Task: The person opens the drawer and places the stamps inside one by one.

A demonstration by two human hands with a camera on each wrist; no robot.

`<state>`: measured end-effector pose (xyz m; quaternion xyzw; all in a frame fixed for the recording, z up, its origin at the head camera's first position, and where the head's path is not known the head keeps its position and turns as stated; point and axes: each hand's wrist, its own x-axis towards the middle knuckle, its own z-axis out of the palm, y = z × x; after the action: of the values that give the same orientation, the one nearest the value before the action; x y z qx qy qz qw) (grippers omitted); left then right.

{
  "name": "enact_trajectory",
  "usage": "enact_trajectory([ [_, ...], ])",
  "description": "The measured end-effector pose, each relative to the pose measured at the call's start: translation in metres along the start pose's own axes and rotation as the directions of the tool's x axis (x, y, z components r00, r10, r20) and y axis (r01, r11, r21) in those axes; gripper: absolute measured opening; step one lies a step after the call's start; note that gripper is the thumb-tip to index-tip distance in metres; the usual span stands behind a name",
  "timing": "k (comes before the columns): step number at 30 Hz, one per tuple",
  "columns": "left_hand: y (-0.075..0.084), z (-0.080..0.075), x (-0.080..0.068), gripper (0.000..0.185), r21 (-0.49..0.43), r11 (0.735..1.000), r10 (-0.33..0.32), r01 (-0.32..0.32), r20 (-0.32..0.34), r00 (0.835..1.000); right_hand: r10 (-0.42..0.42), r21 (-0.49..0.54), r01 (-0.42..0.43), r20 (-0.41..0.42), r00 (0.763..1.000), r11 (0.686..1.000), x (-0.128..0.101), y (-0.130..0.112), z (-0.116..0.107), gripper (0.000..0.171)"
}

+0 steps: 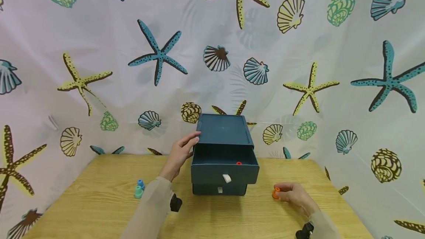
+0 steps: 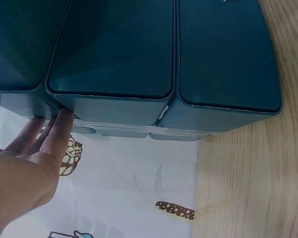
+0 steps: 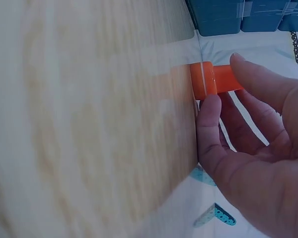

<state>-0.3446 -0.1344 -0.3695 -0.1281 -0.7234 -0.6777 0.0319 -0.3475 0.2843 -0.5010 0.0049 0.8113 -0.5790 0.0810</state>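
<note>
A dark blue two-drawer box (image 1: 223, 132) stands at the back middle of the wooden table (image 1: 99, 209). Its top drawer (image 1: 224, 172) is pulled out and holds a small red piece (image 1: 238, 163). My left hand (image 1: 180, 152) rests with straight fingers (image 2: 59, 130) against the box's upper left edge (image 2: 109, 94). To the right of the box, my right hand (image 1: 293, 194) pinches a small orange cylinder (image 1: 275, 193) that stands on the table; in the right wrist view thumb and fingertip (image 3: 246, 69) close on the orange cylinder (image 3: 212, 79).
A blue piece (image 1: 141, 184) and a teal piece (image 1: 138, 192) stand on the table left of the box. The lower drawer (image 1: 220, 189) is closed. A seashell-print curtain (image 1: 299, 65) backs and flanks the table.
</note>
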Motion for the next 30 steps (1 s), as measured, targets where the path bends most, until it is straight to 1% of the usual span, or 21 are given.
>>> enact_trajectory([
  [6,0.001,-0.001,0.000,0.043,0.005,1.000,0.001,-0.001,0.004,1.000,-0.011,0.005,0.011,0.025,1.000,1.000,0.002,0.003,-0.002,0.042],
  [10,0.002,0.000,-0.001,0.043,0.009,1.000,0.005,-0.005,0.006,1.000,-0.029,-0.010,0.029,0.032,0.999,1.000,0.003,0.004,-0.002,0.041],
  [14,-0.011,-0.003,0.009,0.043,0.004,1.000,0.012,-0.012,0.000,1.000,-0.028,-0.010,0.028,0.032,0.999,1.000,0.003,0.003,-0.003,0.041],
  [17,-0.024,-0.005,0.017,0.044,0.003,1.000,0.020,-0.020,-0.009,1.000,-0.025,0.027,0.024,0.047,0.999,0.999,0.002,0.002,-0.004,0.042],
  [22,-0.027,-0.005,0.017,0.044,0.008,0.999,0.034,-0.034,-0.022,0.999,-0.048,0.114,0.037,0.093,0.995,0.993,0.001,-0.001,-0.004,0.047],
  [25,-0.026,-0.004,0.017,0.045,0.011,0.999,0.039,-0.039,-0.018,0.999,-0.058,0.136,0.047,0.078,0.995,0.990,0.001,-0.005,-0.002,0.049],
  [26,-0.026,-0.003,0.018,0.044,0.012,0.999,0.040,-0.040,-0.018,0.999,-0.055,0.138,0.046,0.062,0.997,0.989,0.001,-0.006,0.000,0.049],
  [30,-0.026,-0.002,0.017,0.044,0.014,0.999,0.041,-0.040,-0.026,0.999,-0.058,0.114,0.058,0.002,0.998,0.992,0.002,-0.015,0.008,0.047],
])
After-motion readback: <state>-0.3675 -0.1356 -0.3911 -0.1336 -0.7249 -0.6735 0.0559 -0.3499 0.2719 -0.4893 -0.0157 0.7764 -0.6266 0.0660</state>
